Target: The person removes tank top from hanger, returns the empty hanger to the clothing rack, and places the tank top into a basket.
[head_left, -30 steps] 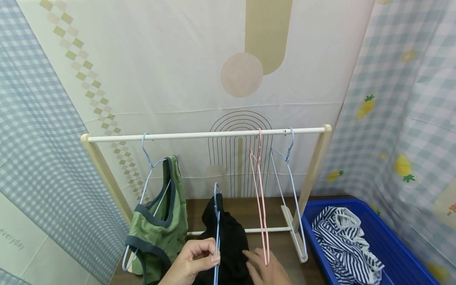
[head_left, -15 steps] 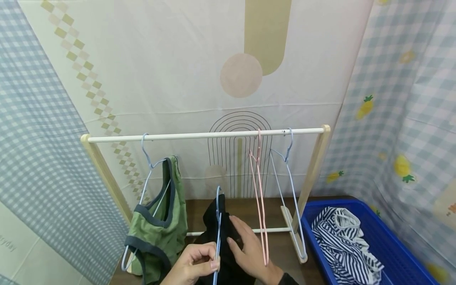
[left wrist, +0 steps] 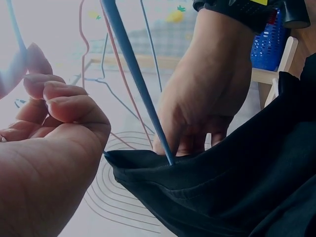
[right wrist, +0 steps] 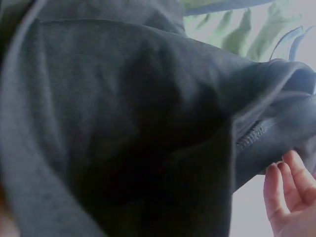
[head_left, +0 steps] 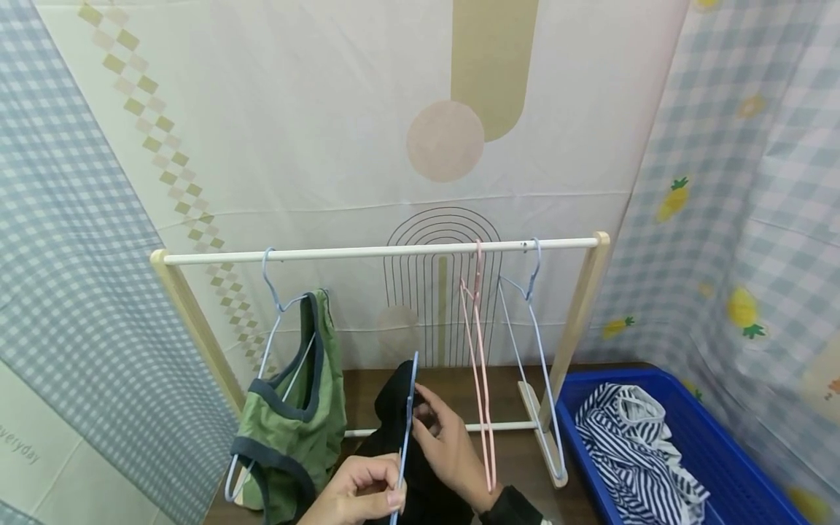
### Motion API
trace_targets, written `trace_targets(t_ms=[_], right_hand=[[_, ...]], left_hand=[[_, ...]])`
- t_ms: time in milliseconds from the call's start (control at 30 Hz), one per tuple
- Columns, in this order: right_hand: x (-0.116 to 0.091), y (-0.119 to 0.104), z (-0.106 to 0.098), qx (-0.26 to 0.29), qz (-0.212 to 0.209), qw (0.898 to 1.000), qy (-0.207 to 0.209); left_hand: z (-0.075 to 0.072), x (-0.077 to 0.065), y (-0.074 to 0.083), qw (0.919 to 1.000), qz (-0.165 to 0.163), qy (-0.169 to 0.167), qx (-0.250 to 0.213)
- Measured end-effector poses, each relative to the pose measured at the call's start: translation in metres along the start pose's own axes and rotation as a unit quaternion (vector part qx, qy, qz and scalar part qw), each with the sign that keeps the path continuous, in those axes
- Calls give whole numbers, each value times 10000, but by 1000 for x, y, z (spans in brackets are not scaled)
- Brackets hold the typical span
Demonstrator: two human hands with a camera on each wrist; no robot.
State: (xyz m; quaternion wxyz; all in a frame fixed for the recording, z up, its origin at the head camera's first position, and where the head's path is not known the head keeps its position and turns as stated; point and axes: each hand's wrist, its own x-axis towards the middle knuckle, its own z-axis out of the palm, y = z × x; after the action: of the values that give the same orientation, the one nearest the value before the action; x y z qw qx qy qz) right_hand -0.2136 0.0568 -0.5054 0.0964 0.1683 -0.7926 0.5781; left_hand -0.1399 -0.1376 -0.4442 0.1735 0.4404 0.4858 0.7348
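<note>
In the head view my left hand (head_left: pixel 361 487) pinches a thin blue hanger (head_left: pixel 407 419) between thumb and forefinger, at lower middle. A black garment (head_left: pixel 391 397) drapes around and below the hanger. My right hand (head_left: pixel 451 446) reaches in from the right, its bent fingers gripping the garment's upper edge. From the left wrist, a blue hanger bar (left wrist: pixel 140 84) runs down into the garment's opening, beside the right hand (left wrist: pixel 202 94). Black cloth (right wrist: pixel 123 98) fills most of the right wrist view; a zipper (right wrist: pixel 251 137) shows near the right hand's fingertips (right wrist: pixel 292 160).
A white rail (head_left: pixel 341 253) on wooden posts spans the scene. On it hang a green tank top (head_left: pixel 289 423) at left, and a bare pink hanger (head_left: pixel 482 379) and bare blue hanger (head_left: pixel 541 357) at right. A blue basket (head_left: pixel 728 452) holds a striped garment (head_left: pixel 630 445).
My right hand has moved up along the black garment to its upper edge, fingers now bent there. The blue hanger in my left hand has turned, its top tilting right.
</note>
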Motion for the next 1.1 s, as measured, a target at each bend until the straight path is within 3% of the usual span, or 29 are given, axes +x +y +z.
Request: trace_targets(t_ms=[133, 400, 533, 767, 1000, 1100], right_hand=[[7, -3, 3, 84, 0, 9997, 229], [12, 1, 10, 130, -113, 9969, 770], [14, 5, 10, 223, -36, 9977, 633], [20, 11, 6, 588, 415, 9973, 170], [26, 7, 8, 946, 520, 9928, 527], [27, 6, 7, 844, 482, 9927, 711]], left_hand=[[1, 0, -2, 9997, 140, -195, -51], [5, -2, -3, 9987, 117, -309, -392], [3, -2, -4, 9981, 102, -481, -384], [1, -3, -4, 9983, 2, -563, 114], [1, -3, -3, 9982, -31, -558, 229], [1, -4, -2, 9980, 9, -541, 313]])
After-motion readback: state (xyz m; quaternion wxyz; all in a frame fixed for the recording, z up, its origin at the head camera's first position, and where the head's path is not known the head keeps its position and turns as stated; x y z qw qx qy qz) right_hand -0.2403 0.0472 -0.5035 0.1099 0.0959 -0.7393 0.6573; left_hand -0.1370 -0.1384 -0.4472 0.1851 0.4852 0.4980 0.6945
